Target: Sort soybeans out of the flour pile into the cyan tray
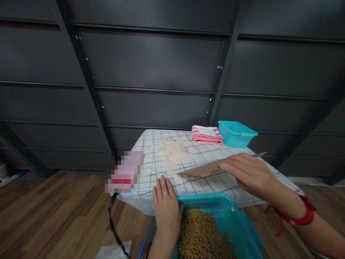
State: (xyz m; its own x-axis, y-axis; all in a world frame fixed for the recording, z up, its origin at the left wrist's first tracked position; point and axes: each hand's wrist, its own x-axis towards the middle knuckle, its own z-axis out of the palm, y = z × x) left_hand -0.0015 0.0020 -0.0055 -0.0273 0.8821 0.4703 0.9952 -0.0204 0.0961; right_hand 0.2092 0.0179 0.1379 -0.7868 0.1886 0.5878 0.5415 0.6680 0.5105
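My right hand grips a flat piece of brown cardboard, holding it low and slanted over the checked tablecloth. To the left of the cardboard, a pale, powdery heap is spread across the cloth. My left hand, with a ring on one finger, lies over the left rim of a teal tray at the table's near edge. Its fingers stretch out on the cloth while the thumb hooks inside the tray. Many small round yellow-brown beans fill the tray's left part.
On the table, a folded pink-and-white striped towel and a teal basket stand at the back right. A blurred-out pink object with a black strap sits at the left edge. Dark metal panels rise behind.
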